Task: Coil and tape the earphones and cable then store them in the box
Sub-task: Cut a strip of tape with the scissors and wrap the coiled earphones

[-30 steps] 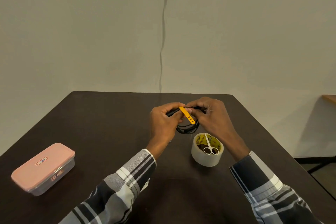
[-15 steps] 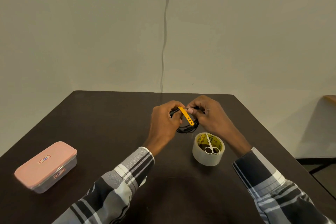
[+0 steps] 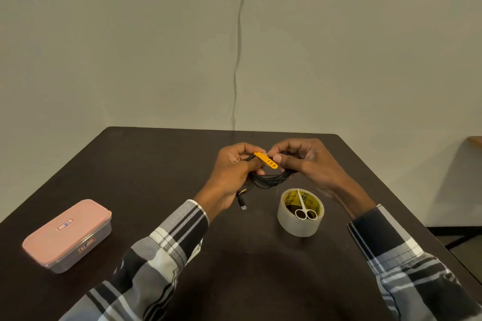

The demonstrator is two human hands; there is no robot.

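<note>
Both hands hold a coiled black cable (image 3: pixel 270 180) just above the far middle of the table (image 3: pixel 156 164). The left hand (image 3: pixel 232 172) grips the coil's left side, the right hand (image 3: pixel 310 164) pinches its right side, with an orange strap (image 3: pixel 266 160) between them. The cable looks light and limp (loops will likely spring loose), so it is best held across the bunched strands. A tape roll (image 3: pixel 300 216) carrying scissors (image 3: pixel 305 210) sits near right; the pink box (image 3: pixel 67 234), lid on, lies near left.
</note>
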